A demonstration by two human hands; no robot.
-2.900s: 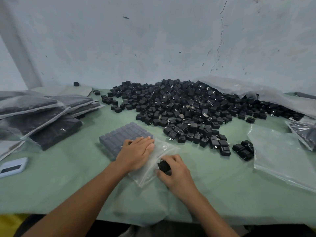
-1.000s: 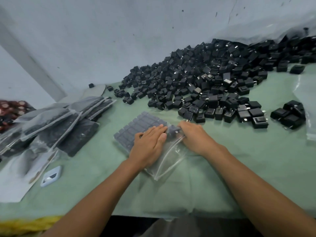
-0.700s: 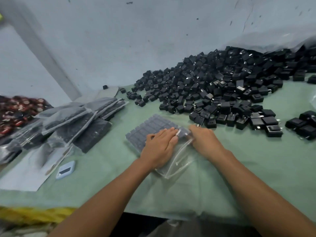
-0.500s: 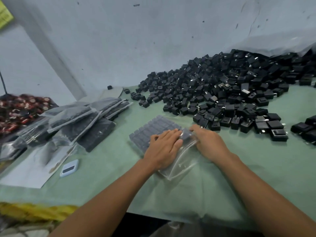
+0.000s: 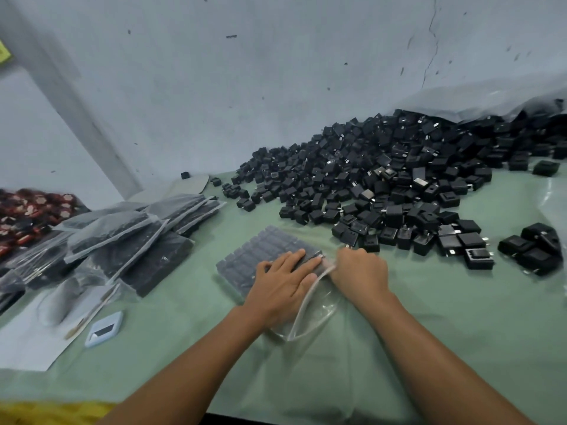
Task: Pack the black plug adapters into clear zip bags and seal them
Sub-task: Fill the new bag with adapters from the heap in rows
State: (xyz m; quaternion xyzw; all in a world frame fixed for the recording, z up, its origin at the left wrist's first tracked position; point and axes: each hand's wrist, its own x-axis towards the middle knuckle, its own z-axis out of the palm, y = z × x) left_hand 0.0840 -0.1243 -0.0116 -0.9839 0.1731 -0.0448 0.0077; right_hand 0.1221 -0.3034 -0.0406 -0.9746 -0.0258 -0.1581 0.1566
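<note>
The green table point(image 5: 460, 317) in front of me carries the big heap of loose black plug adapters point(image 5: 383, 179) along the wall, and off to my left a stack of filled zip bags point(image 5: 129, 240). Between them lies the clear zip bag point(image 5: 310, 314) I am filling, its far half already lined with neat rows of adapters point(image 5: 260, 253), its open mouth toward me. My left hand point(image 5: 282, 289) lies flat on the bag, fingers straight, pressing the rows down. My right hand point(image 5: 360, 273) sits at the bag's mouth with fingers curled; I think it is pushing one more adapter in, though the hand hides it. I judge the filling step unfinished: next I need another adapter from the heap, slid in square against the last row.
</note>
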